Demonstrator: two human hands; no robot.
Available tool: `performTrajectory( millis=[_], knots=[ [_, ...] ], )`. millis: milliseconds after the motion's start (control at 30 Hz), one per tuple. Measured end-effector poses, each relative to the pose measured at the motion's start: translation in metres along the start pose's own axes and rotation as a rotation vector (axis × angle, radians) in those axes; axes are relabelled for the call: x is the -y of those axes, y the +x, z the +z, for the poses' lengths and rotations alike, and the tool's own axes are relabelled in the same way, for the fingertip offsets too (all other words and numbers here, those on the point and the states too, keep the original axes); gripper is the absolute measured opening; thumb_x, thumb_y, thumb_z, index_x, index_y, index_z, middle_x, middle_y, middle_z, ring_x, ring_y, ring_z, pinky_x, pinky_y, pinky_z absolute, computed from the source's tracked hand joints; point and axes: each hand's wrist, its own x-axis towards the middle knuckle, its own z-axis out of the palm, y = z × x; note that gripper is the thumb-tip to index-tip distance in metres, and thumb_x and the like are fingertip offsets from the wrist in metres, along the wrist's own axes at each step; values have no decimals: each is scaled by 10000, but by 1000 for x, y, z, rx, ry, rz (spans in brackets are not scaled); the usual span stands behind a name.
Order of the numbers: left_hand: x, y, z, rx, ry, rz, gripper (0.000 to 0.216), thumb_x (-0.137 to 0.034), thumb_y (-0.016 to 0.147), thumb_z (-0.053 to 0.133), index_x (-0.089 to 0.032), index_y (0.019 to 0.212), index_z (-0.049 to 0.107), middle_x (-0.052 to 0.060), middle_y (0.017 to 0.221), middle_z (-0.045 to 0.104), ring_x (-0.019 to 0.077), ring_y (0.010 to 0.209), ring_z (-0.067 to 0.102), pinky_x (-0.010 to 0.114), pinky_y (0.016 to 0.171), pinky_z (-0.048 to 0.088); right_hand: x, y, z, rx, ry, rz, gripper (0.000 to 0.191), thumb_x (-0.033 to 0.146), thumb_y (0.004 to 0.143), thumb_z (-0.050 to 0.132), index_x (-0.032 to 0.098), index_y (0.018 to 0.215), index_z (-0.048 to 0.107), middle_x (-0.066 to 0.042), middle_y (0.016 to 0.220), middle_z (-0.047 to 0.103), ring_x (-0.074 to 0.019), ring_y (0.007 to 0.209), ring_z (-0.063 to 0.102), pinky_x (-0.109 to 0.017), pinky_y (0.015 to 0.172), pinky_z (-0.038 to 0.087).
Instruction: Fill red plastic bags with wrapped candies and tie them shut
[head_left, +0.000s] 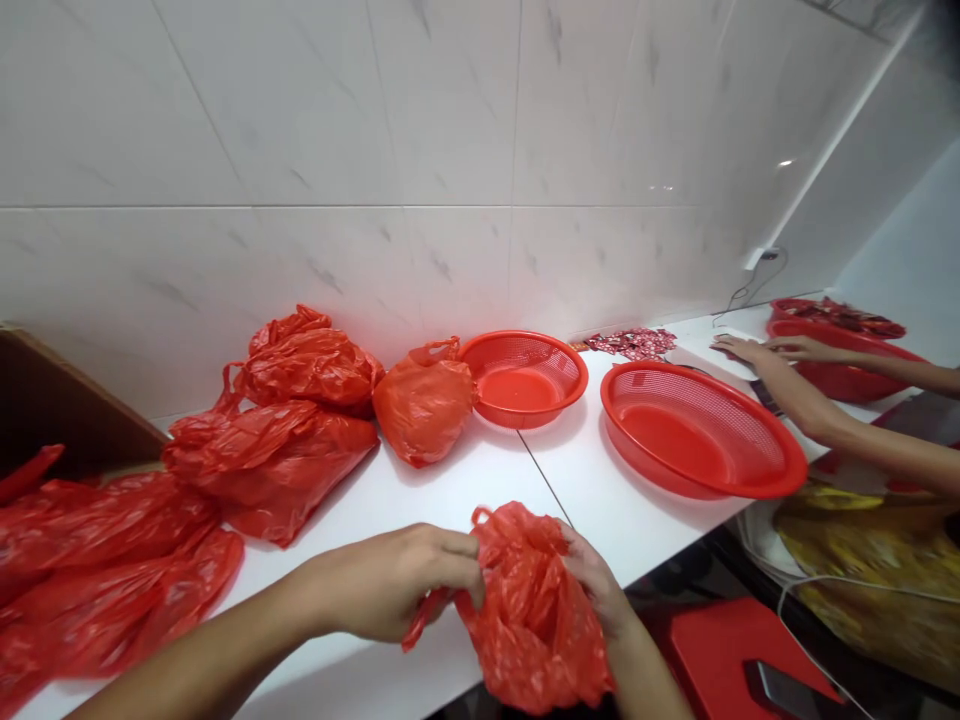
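Note:
A crumpled red plastic bag (536,620) is between my two hands at the table's front edge. My left hand (420,585) is closed on the bag's left side, and a twist of plastic sticks out below its fingers. My right hand (592,580) grips the bag from the right, its fingertips partly hidden behind the plastic. What the bag contains, if anything, cannot be seen. Beyond it, a tied, filled red bag (425,405) stands on the white table (420,510), beside a round red plastic basket (517,385) with perforated sides.
More red bags (270,460) are piled at the left near a brown box (52,400). A larger red basket (690,440) sits to the right. Past it, a co-worker's hands (750,350) are near small patterned packets (634,343). A phone (787,690) lies on a red stool (735,650) below.

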Motion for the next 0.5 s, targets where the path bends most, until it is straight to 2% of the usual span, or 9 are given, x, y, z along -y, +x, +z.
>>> performTrajectory(
  millis=[67,167,233,333,433,500],
  knots=[
    [8,-12,-6,-41,133,-105,718,132,622,471,-286,1168,675,5,992,686,151,814,646,239,687,500,1,1,-7,62,134,93,410,505,882,687,181,1133,693,-122,1036,762,-280,862,734,-448,769,611],
    [22,-28,-13,-138,319,-227,955,143,603,463,-354,1407,593,0,1028,677,163,828,654,259,727,519,1,8,-20,-16,264,118,408,502,795,685,195,1062,721,-147,1004,774,-326,876,740,-488,800,591],
    [33,-35,-14,-183,401,-239,997,156,615,471,-368,1457,566,21,1134,698,194,941,681,298,820,549,1,14,-28,-56,305,106,340,494,792,675,203,960,727,-168,1046,774,-348,945,742,-495,803,586],
    [47,-38,-10,-198,500,-220,944,164,642,488,-346,1429,599,48,1230,716,246,1070,675,372,910,555,-1,23,-37,-129,326,156,222,420,810,705,214,771,632,-165,1136,768,-352,1068,731,-460,804,583],
    [55,-35,-3,-212,561,-194,899,165,662,479,-310,1413,614,59,1168,747,257,1029,669,385,871,558,3,28,-38,-244,237,156,225,429,871,693,219,861,614,-144,1131,766,-304,993,744,-396,743,578],
    [57,-31,1,-231,557,-174,853,160,665,474,-280,1378,636,64,1122,757,251,992,668,375,843,560,10,25,-28,-302,40,18,236,426,901,689,217,1002,643,-127,1114,752,-240,871,723,-343,689,560]
  ],
)
